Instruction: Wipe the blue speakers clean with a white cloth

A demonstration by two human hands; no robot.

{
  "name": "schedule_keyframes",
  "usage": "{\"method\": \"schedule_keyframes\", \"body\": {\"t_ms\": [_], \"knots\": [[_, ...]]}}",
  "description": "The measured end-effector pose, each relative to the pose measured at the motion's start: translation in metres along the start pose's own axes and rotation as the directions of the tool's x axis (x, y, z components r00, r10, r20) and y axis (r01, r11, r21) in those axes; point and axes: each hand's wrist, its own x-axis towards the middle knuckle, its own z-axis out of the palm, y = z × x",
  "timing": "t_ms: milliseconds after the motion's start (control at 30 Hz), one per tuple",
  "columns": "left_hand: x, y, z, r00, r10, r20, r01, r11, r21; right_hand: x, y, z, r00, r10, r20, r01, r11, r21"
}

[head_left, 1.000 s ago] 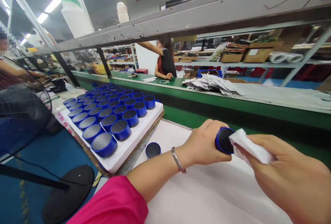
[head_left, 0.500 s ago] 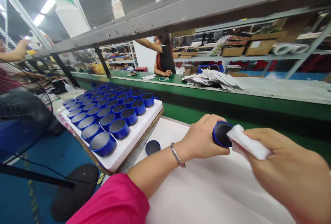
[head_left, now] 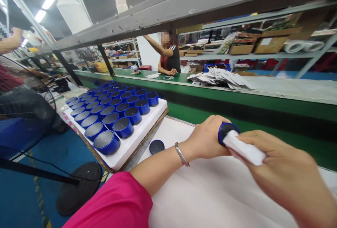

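My left hand (head_left: 207, 137) is closed around a round blue speaker-like unit (head_left: 222, 129) with a dark mesh face, tilted toward me. A folded white cloth (head_left: 243, 148) is pinched in my right hand (head_left: 279, 164), and its tip presses on the dark face. Behind my left forearm lies another round unit (head_left: 157, 147), dark face up, on the white-covered table (head_left: 195, 193). To the left, many more blue units (head_left: 106, 142) stand in rows on a white foam board (head_left: 137, 143).
A green conveyor (head_left: 184, 105) runs beyond the table, under a grey overhead beam (head_left: 147, 17). Across it a person (head_left: 172, 57) leans by a pile of white papers (head_left: 221, 78). At left are a black round stand base (head_left: 79, 187) and another person's leg (head_left: 28, 112).
The cloth in my right hand has moved left, from the right edge of the unit's face to over its lower middle. My left hand keeps its hold; the view has shifted slightly.
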Motion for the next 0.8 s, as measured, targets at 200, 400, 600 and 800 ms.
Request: {"method": "schedule_keyframes", "body": {"t_ms": [200, 400, 600, 800], "knots": [[0.002, 0.002, 0.001, 0.999, -0.032, 0.018, 0.031, 1.000, 0.002, 0.002, 0.005, -0.001, 0.993, 0.036, 0.109, -0.034, 0.999, -0.024], [0.001, 0.004, 0.002, 0.998, -0.038, 0.053, 0.039, 0.999, -0.003, 0.000, 0.007, -0.002, 0.977, 0.108, 0.182, -0.110, 0.994, 0.001], [0.002, 0.005, 0.000, 0.996, -0.051, 0.068, 0.052, 0.998, -0.018, -0.003, 0.016, -0.003, 0.988, 0.068, 0.139, -0.066, 0.998, -0.015], [0.001, -0.001, 0.004, 0.998, -0.033, 0.044, 0.035, 0.998, -0.051, -0.010, 0.023, 0.007, 0.998, -0.036, 0.047, 0.043, 0.988, -0.150]]}}
